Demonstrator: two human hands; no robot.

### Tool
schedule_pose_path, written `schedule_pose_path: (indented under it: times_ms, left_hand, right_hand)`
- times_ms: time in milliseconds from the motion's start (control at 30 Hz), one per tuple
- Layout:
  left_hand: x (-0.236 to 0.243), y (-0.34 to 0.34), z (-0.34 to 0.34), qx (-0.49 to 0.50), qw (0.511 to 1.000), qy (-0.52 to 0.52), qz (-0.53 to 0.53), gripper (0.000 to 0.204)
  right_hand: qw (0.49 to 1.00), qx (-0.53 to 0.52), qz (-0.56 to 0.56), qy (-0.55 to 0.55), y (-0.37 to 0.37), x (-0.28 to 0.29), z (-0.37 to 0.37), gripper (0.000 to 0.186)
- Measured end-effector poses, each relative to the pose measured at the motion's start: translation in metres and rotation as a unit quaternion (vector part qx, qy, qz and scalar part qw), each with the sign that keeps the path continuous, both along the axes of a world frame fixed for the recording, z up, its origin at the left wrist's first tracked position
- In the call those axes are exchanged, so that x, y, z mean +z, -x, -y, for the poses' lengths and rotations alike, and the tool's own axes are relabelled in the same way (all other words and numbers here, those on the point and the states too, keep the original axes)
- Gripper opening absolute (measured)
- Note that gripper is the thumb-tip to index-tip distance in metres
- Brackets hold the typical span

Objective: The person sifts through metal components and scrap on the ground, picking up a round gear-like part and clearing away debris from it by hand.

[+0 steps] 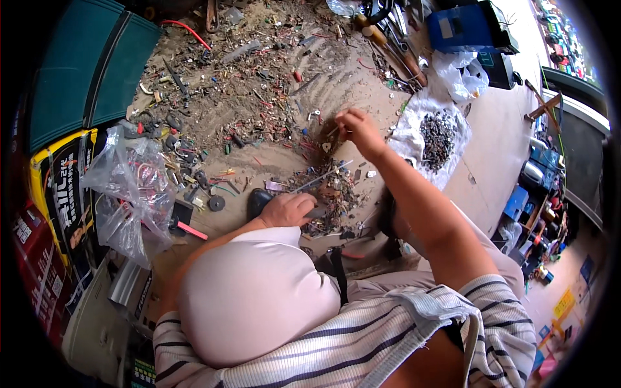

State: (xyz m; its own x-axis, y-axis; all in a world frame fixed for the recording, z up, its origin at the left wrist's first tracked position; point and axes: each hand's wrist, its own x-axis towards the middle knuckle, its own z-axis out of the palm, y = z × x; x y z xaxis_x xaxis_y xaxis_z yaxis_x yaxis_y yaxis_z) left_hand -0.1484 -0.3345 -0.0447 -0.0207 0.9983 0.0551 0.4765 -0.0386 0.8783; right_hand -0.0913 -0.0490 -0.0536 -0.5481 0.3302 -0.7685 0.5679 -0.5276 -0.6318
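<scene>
My right hand (358,132) reaches forward over bare dirty floor, with thumb and fingers pinched together. A thin bit shows at its fingertips, too small to name. Nearer to me, my left hand (288,208) rests low by my dark shoe (258,202), its fingers curled together and their tips partly hidden. Beside those fingers a small heap of mixed scrap bits (336,194) lies between my feet. A thin grey rod (323,176) slants across the heap, close above the left hand; whether that hand touches it, I cannot tell.
Dirt and scattered scrap (239,97) cover the floor ahead. On the right, a white cloth (458,147) bears a dark pile of small parts (438,140). Tools (394,48) and a blue box (462,27) stand beyond. At left are a clear plastic bag (132,194) and green boxes (71,71).
</scene>
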Motion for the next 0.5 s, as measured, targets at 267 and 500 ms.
schedule_pose_path:
  times_ms: [267,500]
  left_hand:
    - [-0.004,-0.008,-0.004,0.016,0.999,0.042,-0.014,0.04]
    - [-0.011,-0.011,0.007,0.031,0.999,0.031,-0.004,0.036]
  right_hand:
    - [0.885,0.209,0.075,-0.41,0.034,0.007,0.043,0.019]
    - [0.812,0.279,0.138,-0.495,0.046,-0.01,0.042,0.025]
